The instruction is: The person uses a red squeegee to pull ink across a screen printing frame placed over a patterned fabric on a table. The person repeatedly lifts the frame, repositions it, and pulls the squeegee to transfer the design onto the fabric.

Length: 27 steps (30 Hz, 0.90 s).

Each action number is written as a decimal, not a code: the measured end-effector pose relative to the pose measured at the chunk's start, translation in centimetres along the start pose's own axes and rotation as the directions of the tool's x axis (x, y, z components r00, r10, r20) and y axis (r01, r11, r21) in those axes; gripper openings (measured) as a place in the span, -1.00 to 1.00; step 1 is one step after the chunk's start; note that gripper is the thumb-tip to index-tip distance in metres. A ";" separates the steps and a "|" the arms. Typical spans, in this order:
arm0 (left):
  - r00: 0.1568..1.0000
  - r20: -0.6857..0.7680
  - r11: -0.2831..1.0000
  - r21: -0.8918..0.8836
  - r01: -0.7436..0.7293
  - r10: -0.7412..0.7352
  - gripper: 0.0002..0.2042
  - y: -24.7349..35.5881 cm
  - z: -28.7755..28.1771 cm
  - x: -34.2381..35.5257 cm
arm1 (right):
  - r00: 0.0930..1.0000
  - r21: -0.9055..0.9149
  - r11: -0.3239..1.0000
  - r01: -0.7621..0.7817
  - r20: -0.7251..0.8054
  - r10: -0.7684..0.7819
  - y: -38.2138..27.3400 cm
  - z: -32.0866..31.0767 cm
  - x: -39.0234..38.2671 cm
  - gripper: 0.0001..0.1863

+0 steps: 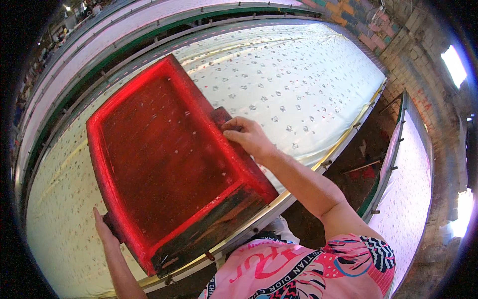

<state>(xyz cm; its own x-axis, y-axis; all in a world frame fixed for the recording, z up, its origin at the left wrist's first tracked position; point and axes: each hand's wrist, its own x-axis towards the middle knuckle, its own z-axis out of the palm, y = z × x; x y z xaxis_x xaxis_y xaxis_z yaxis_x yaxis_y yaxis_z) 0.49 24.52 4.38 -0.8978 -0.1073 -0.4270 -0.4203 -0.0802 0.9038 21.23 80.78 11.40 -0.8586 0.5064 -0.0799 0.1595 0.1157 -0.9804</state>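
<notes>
A large screen-printing frame (164,149) with bright red borders and a dark red mesh is held above or on the pale printed cloth (294,84); I cannot tell whether it touches. Its near side, streaked dark, reaches the table's front edge. On the right side of the frame, my right hand (249,137) is closed round a dark red handle block (219,116). At the lower left, my left hand (106,233) grips the opposite handle block (113,226), its thumb pointing up and its other fingers mostly hidden. Small grey and red motifs dot the cloth around the frame.
The long table's edge rail (343,137) curves along my side, with small metal stops. Another cloth-covered table (406,164) stands to the right across a dark gap. Further long tables (99,45) run at the far left. A brick wall (418,55) rises behind.
</notes>
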 end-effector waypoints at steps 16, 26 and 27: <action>1.000 -0.024 1.000 -0.019 -0.007 0.006 -0.39 -11.3 37.9 -16.0 | 0.979 0.163 0.982 -0.101 -0.157 0.127 12.6 -36.4 9.2 -0.74; 0.986 -0.142 0.995 0.066 -0.074 0.083 -0.45 -14.6 48.0 -20.1 | 0.972 0.282 0.952 -0.119 -0.164 0.171 15.6 -46.5 10.7 -0.75; 0.987 -0.139 0.993 0.098 -0.071 0.085 -0.45 -14.3 48.8 -20.7 | 0.971 0.276 0.954 -0.118 -0.170 0.169 16.0 -47.1 10.8 -0.74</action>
<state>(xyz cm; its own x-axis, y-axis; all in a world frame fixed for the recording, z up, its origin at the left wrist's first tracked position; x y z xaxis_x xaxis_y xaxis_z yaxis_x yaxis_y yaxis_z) 18.71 76.29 1.60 -0.9031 -0.2508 -0.3487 -0.3661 0.0249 0.9302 37.44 128.39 3.38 -0.7239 0.6561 -0.2131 0.1188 -0.1857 -0.9754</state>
